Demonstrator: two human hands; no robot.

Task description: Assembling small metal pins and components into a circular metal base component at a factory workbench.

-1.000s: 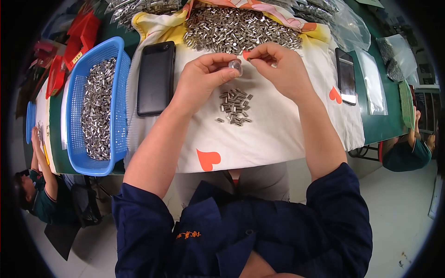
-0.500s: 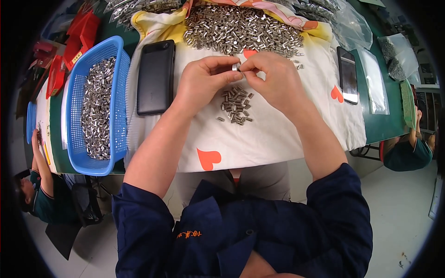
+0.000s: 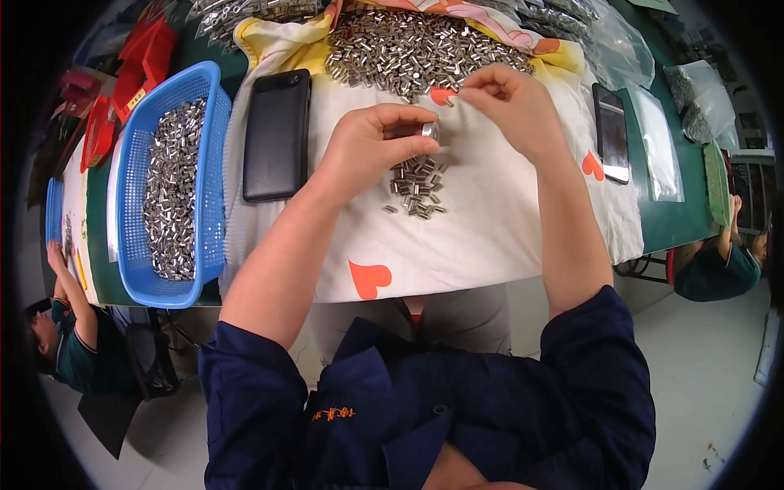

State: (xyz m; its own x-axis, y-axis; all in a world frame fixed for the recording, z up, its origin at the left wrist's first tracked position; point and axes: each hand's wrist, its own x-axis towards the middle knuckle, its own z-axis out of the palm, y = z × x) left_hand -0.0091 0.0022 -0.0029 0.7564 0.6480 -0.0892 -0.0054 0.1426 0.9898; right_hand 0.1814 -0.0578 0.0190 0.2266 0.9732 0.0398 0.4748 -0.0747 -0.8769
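Note:
My left hand [image 3: 377, 145] is closed on a short, shiny round metal piece [image 3: 431, 131], pinched between thumb and fingers above the white cloth. To its right, my right hand [image 3: 516, 110] has thumb and forefinger pressed together; I cannot make out what they hold, if anything. A small metal cylinder [image 3: 448, 103] shows just beside those fingertips. Below the left hand lies a small pile of metal cylinders [image 3: 418, 189], partly hidden by the fingers. A much larger heap of similar cylinders [image 3: 408, 53] spreads over the far end of the cloth [image 3: 482, 245].
A blue plastic basket [image 3: 214, 188] of metal cylinders stands at left, beside a black phone-like device [image 3: 276, 139]. Another phone [image 3: 612, 135] and clear plastic bags [image 3: 657, 151] lie at right. Red bins [image 3: 147, 65] are far left. Other people [image 3: 86, 343] sit at both sides.
My right hand has moved away from the left, to the right and farther from me. The left hand has shifted slightly right, still gripping the round metal piece.

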